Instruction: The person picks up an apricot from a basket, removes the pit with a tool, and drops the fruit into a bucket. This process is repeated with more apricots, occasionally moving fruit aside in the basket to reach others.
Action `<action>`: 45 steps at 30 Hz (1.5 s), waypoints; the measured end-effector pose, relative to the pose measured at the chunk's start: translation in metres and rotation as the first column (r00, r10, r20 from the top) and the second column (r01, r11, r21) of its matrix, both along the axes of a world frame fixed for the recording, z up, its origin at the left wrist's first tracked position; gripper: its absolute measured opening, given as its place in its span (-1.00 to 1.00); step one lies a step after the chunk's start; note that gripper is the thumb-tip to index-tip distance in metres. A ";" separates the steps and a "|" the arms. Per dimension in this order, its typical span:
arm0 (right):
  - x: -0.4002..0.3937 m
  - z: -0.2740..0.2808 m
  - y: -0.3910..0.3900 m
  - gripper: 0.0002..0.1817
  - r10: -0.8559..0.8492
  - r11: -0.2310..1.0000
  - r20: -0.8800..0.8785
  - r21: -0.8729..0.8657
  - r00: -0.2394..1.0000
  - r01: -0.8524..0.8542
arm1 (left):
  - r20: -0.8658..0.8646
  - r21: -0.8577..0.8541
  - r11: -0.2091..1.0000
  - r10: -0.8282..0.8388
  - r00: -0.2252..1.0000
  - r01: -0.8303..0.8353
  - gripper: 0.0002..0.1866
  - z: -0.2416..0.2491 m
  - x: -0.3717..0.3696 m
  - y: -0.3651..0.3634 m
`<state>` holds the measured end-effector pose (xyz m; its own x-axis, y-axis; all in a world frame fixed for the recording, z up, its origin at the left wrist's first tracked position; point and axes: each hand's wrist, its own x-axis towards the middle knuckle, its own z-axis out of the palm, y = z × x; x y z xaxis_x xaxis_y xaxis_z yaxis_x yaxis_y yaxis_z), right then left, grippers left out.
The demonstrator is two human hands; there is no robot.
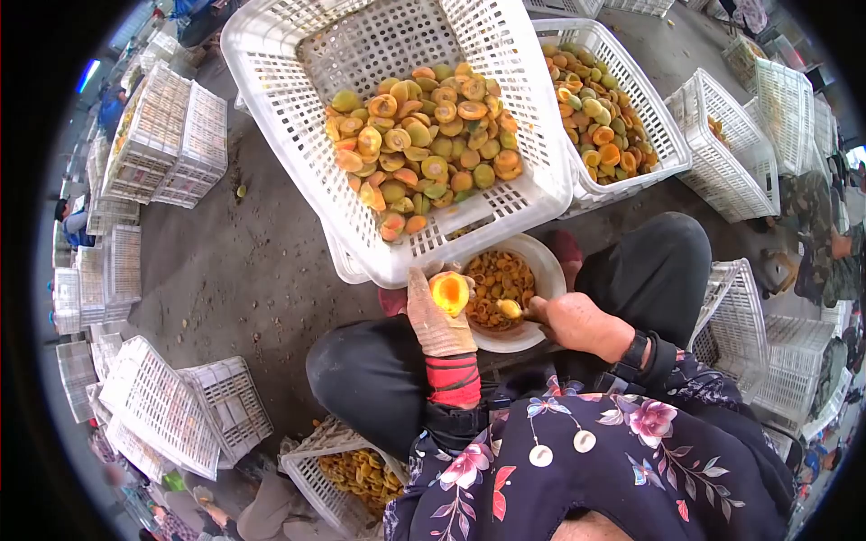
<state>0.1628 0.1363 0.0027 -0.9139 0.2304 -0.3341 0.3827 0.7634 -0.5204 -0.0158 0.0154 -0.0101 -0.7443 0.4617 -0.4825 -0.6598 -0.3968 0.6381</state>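
Note:
My left hand, in a pale work glove with a red band at the wrist, is closed around a halved apricot, its orange hollow facing up. Bare and closed, my right hand is at the right rim of a white bucket. What its fingers grip is hidden; a pale yellow piece shows just beyond the fingertips, over the bucket. Brown apricot pits fill the bucket between my knees. Directly ahead, a tilted white crate holds a heap of cut apricots.
Another white crate of apricots stands behind on the right. At my lower left is a crate with orange-brown pieces. Stacked crates line the left, more crates the right. People sit farther off among them.

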 end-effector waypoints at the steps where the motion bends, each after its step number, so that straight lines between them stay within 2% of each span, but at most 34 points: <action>1: -0.006 0.003 0.001 -0.82 -0.018 1.000 -0.054 0.013 0.998 0.019 | -0.023 -0.080 0.996 -0.047 0.999 0.045 -0.63 -0.005 0.002 -0.002; 3: -0.022 0.013 0.001 -0.80 -0.036 0.999 -0.110 0.027 0.993 0.039 | -0.004 -0.115 0.991 -0.062 0.998 0.061 -0.61 -0.027 0.006 -0.005; 4: -0.030 0.016 0.001 -0.79 -0.075 0.997 -0.202 0.005 0.977 0.077 | -0.271 -0.207 0.978 -0.087 0.959 0.030 -0.60 -0.031 0.009 -0.004; 5: -0.038 0.020 0.000 -0.78 -0.114 0.993 -0.292 -0.022 0.950 0.112 | -0.515 -0.287 0.958 -0.131 0.847 -0.027 -0.59 -0.036 0.011 -0.003; 6: -0.042 0.027 -0.002 -0.83 -0.124 0.992 -0.358 -0.076 0.926 0.103 | -0.610 -0.365 0.930 -0.198 0.767 -0.051 -0.62 -0.039 0.013 -0.006; 7: -0.042 0.024 -0.001 -0.83 -0.123 0.992 -0.360 -0.077 0.925 0.102 | -0.612 -0.366 0.929 -0.197 0.766 -0.053 -0.62 -0.030 0.008 -0.005; 9: -0.033 0.004 0.002 -0.73 -0.063 0.995 -0.221 0.066 0.973 0.080 | -0.223 -0.222 0.967 0.071 0.972 -0.122 -0.62 -0.013 0.001 -0.004; 10: -0.025 -0.013 0.007 -0.74 -0.035 0.988 0.014 0.149 0.999 0.033 | -0.166 -0.210 0.972 0.067 0.984 -0.101 -0.62 -0.002 0.002 -0.004; 11: -0.024 -0.012 0.008 -0.74 -0.039 0.988 0.015 0.152 0.999 0.036 | -0.165 -0.207 0.973 0.064 0.984 -0.098 -0.62 -0.002 0.001 -0.002; 13: -0.021 -0.011 0.008 -0.74 -0.071 0.983 -0.030 0.170 0.997 0.075 | -0.057 -0.201 0.978 0.048 0.997 -0.059 -0.61 -0.004 0.002 -0.001; 15: -0.028 0.001 0.004 -0.72 -0.079 0.984 -0.079 0.152 0.994 0.090 | -0.045 -0.192 0.981 0.032 0.998 -0.040 -0.62 -0.007 0.004 -0.001; 17: -0.038 0.015 0.001 -0.75 -0.151 0.988 -0.246 -0.009 0.957 0.153 | -0.044 -0.173 0.985 0.022 0.999 -0.029 -0.62 -0.011 0.007 0.001; 18: -0.044 0.015 -0.002 -0.75 -0.146 0.989 -0.250 -0.008 0.957 0.149 | -0.231 -0.226 0.974 -0.059 0.971 0.006 -0.63 -0.014 0.013 0.002; 19: -0.050 0.016 -0.005 -0.73 -0.255 0.963 -0.321 -0.170 0.912 0.209 | -0.403 -0.284 0.959 -0.144 0.904 0.026 -0.64 -0.017 0.015 0.000; 20: -0.053 0.016 -0.006 -0.70 -0.368 0.910 -0.368 -0.333 0.854 0.248 | -0.243 -0.233 0.939 -0.307 0.920 0.252 -0.54 -0.020 0.013 -0.006; 21: -0.054 0.013 -0.003 -0.70 -0.361 0.913 -0.371 -0.330 0.856 0.242 | -0.497 -0.328 0.900 -0.422 0.758 0.286 -0.55 -0.029 0.016 -0.005; 23: -0.057 0.004 0.007 -0.70 -0.337 0.915 -0.336 -0.337 0.879 0.222 | -0.351 -0.179 0.904 -0.428 0.833 0.389 -0.52 -0.037 0.017 0.002; 24: -0.058 0.018 0.015 -0.76 -0.366 0.904 -0.322 -0.347 0.873 0.251 | -0.350 -0.144 0.930 -0.368 0.861 0.338 -0.52 -0.031 0.020 0.005; 25: -0.059 0.024 0.028 -0.76 -0.388 0.912 -0.426 -0.305 0.817 0.274 | -0.352 -0.143 0.934 -0.357 0.865 0.327 -0.52 -0.025 0.018 0.003; 26: -0.054 0.027 0.048 -0.76 -0.434 0.901 -0.439 -0.230 0.787 0.369 | -0.198 -0.105 0.942 -0.333 0.922 0.318 -0.55 -0.011 0.016 0.001; 27: -0.059 0.063 0.067 -0.75 -0.547 0.835 -0.259 -0.097 0.796 0.542 | -0.036 -0.067 0.951 -0.305 0.952 0.302 -0.56 -0.004 0.014 -0.001; 28: -0.057 0.046 0.097 -0.71 -0.517 0.787 -0.559 -0.014 0.648 0.616 | -0.014 -0.077 0.967 -0.246 0.969 0.245 -0.60 -0.004 0.014 -0.002; 29: -0.055 0.049 0.123 -0.68 -0.462 0.783 -0.681 -0.013 0.568 0.622 | -0.011 -0.074 0.969 -0.237 0.972 0.235 -0.60 -0.008 0.014 -0.004; 30: -0.062 0.069 0.127 -0.64 -0.405 0.790 -0.724 0.030 0.559 0.612 | -0.080 -0.100 0.973 -0.217 0.973 0.208 -0.59 -0.012 0.014 -0.006; 31: -0.068 0.068 0.136 -0.64 -0.461 0.776 -0.647 0.039 0.608 0.630 | -0.152 -0.124 0.976 -0.197 0.969 0.179 -0.59 -0.016 0.012 -0.006; 33: -0.103 0.057 0.120 -0.63 -0.369 0.831 -0.514 0.190 0.774 0.522 | -0.101 -0.130 0.983 -0.145 0.984 0.131 -0.57 -0.016 0.010 -0.005; 35: -0.142 0.022 0.092 -0.62 -0.392 0.916 -0.303 -0.045 0.868 0.398 | -0.194 -0.222 0.972 -0.121 0.974 0.076 -0.57 -0.020 0.007 -0.007; 37: -0.185 0.010 0.063 -0.63 -0.277 0.961 -0.043 -0.032 0.960 0.276 | -0.245 -0.260 0.964 -0.112 0.963 0.046 -0.56 -0.021 0.009 -0.010; 39: -0.217 -0.042 0.047 -0.65 -0.157 0.987 -0.189 -0.062 0.969 0.147 | -0.276 -0.275 0.961 -0.061 0.959 -0.018 -0.57 -0.027 0.010 -0.013; 40: -0.230 -0.055 0.039 -0.65 -0.153 0.987 -0.188 -0.069 0.970 0.142 | -0.462 -0.410 0.912 -0.193 0.865 -0.016 -0.55 -0.026 0.006 -0.017; 42: -0.254 -0.073 0.024 -0.63 -0.165 0.975 -0.115 -0.168 0.980 0.144 | -0.455 -0.468 0.884 -0.246 0.856 0.005 -0.64 -0.024 -0.001 -0.022; 43: -0.264 -0.080 0.019 -0.63 -0.161 0.975 -0.113 -0.172 0.980 0.141 | -0.446 -0.518 0.855 -0.300 0.843 0.030 -0.58 -0.022 -0.004 -0.024; 44: -0.274 -0.086 0.016 -0.64 -0.165 0.978 -0.107 -0.148 0.980 0.149 | -0.685 -0.680 0.701 -0.502 0.528 -0.216 -0.62 -0.013 -0.009 -0.025; 45: -0.283 -0.092 0.012 -0.64 -0.169 0.980 -0.102 -0.123 0.980 0.156 | -0.683 -0.681 0.699 -0.501 0.531 -0.218 -0.62 -0.015 -0.010 -0.026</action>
<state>-0.1199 0.1487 -0.0893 -0.9003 0.3453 -0.2650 0.4316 0.6288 -0.6468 -0.0260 -0.0103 -0.0255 -0.8908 0.4493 0.0678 0.2588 0.3791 0.8884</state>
